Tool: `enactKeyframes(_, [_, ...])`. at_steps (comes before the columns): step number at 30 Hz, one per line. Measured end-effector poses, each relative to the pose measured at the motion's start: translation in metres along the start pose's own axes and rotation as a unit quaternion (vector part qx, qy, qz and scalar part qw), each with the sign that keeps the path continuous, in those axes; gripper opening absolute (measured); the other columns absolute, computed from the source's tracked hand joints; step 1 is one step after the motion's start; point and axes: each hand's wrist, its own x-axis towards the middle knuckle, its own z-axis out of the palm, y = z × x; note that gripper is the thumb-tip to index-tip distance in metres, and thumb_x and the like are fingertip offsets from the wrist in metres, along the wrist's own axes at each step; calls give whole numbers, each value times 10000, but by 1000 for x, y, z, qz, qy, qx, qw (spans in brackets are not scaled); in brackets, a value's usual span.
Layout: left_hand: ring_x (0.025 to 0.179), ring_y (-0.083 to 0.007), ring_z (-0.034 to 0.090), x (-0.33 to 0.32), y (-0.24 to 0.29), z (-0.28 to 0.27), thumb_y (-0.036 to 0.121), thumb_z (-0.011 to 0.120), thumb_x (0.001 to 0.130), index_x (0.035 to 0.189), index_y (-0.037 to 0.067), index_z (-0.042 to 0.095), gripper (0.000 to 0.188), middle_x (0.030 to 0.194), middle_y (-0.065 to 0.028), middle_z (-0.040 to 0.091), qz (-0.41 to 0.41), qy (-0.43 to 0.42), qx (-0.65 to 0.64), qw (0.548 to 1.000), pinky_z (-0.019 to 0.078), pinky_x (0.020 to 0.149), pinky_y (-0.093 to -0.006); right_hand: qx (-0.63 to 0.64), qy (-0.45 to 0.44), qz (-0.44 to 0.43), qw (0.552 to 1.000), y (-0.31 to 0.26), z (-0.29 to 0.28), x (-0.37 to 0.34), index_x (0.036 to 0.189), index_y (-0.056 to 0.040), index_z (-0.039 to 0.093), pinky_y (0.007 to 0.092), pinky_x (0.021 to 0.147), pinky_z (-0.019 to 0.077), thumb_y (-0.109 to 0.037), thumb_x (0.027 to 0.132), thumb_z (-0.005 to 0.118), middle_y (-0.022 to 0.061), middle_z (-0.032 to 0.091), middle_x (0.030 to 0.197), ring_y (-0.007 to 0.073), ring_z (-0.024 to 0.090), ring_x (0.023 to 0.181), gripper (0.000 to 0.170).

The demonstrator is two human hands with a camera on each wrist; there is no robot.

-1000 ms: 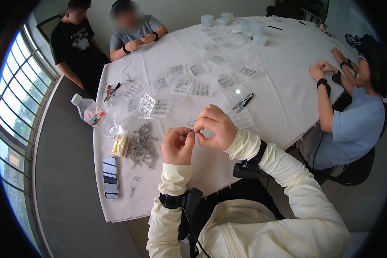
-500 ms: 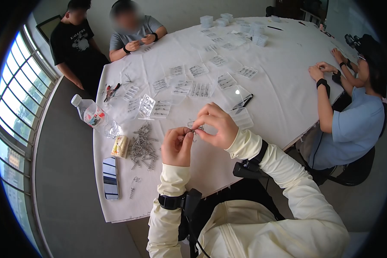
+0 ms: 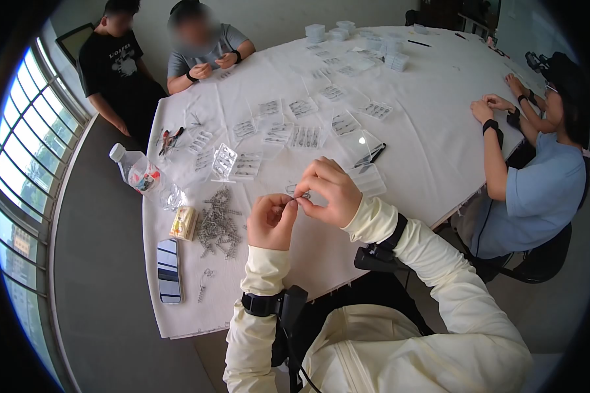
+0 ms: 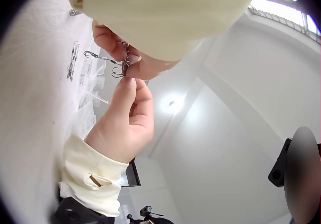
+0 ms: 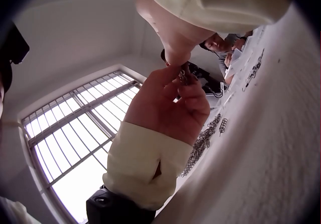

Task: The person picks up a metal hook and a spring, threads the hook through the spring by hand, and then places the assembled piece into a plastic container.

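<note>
"Hook coil (image 4: 125, 58), is it? Where's it held?"

"Over the bench (image 3: 426, 144). The left hand (image 3: 272, 223) pinches it, and the right hand (image 3: 331, 196) has thumb and finger narrowed on its end."

"And which way does it point?"

"Lengthwise it runs from the left fingers towards the right fingertips, with one hooked arm (image 4: 103, 57) sticking out sideways, towards the bench."

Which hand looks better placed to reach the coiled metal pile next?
Probably the left hand: it is nearer the coiled metal pile, while the right hand sits farther away. Both, though, are busy at a small hooked piece.
</note>
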Motion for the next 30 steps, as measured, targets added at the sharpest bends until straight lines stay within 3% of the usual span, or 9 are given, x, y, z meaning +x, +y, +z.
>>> enactKeyframes(22, [689, -26, 498, 1, 2, 3, 43, 633, 898, 962, -3, 629, 79, 831, 25, 610, -14, 2, -25, 1000, 384, 595, -179, 4, 18, -11, 1000, 1, -5, -4, 800, -99, 586, 351, 782, 437, -76, 697, 710, 32, 512, 859, 227, 530, 828, 163])
enactKeyframes(30, [680, -22, 492, 1, 3, 1, 33, 623, 893, 954, -1, 628, 70, 803, 36, 588, -4, 22, -12, 1000, 382, 590, -179, 26, 21, 0, 999, -1, 0, 0, 801, -66, 586, 342, 725, 453, 35, 667, 670, 48, 519, 848, 237, 528, 809, 188])
